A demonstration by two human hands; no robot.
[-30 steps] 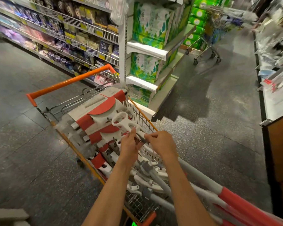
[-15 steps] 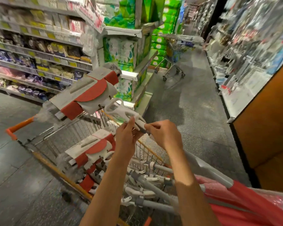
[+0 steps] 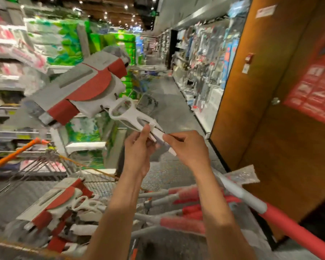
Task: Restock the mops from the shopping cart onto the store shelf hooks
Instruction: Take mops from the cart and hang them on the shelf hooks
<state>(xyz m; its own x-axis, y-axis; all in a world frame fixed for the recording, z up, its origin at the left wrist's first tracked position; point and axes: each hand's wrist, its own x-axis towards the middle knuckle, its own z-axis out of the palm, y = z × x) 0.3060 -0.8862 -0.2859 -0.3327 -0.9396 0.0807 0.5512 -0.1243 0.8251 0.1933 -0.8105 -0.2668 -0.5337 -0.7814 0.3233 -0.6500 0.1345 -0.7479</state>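
Mop lifted higher; both hands' grip on its shaft.

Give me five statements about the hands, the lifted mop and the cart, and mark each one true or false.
1. Both hands grip the lifted mop's pole. True: the left hand and the right hand hold the lifted mop just below its white bracket.
2. The lifted mop's head rests in the cart. False: it is raised above the cart.
3. More mops lie in the cart. True: the other mops lie there.
4. The cart's handle is blue. False: the cart handle is orange.
5. The lifted mop hangs on a shelf hook. False: only the hands hold it.
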